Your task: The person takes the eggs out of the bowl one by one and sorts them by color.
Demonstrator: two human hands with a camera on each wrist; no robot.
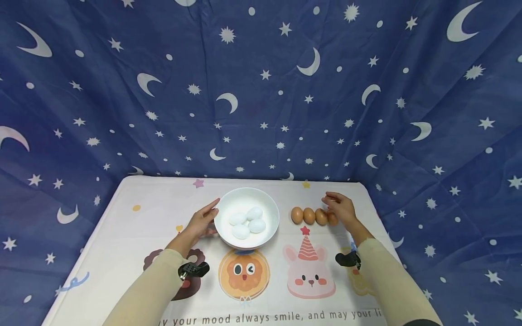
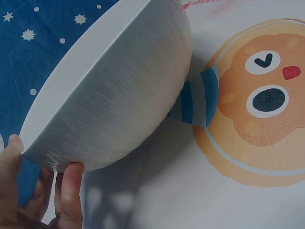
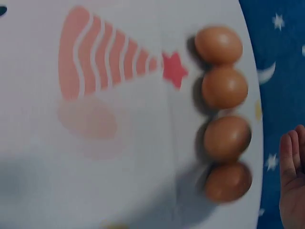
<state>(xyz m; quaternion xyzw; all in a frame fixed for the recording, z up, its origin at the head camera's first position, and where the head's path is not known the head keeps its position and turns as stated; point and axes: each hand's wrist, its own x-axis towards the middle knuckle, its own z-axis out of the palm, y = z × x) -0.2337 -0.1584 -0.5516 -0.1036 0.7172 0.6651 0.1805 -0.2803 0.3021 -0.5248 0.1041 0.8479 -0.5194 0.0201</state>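
A white bowl (image 1: 271, 226) holds several white eggs (image 1: 254, 213). At the bowl's left side my left hand (image 1: 200, 222) grips it, with one digit at the rim and others against the outer wall, as the left wrist view of the bowl (image 2: 119, 86) shows. To the right, several brown eggs (image 1: 309, 216) lie in a row on the tablecloth. Over the right end of that row hovers my right hand (image 1: 341, 209), fingers loosely extended and holding nothing. The right wrist view shows the hand (image 3: 291, 176) apart from the nearest brown egg (image 3: 228, 182).
A white tablecloth (image 1: 122, 253) with cartoon figures and printed text covers the table. Behind it and at both sides hangs a dark blue curtain (image 1: 253, 122) with moons and stars. Black devices (image 1: 193, 270) are worn at the wrists.
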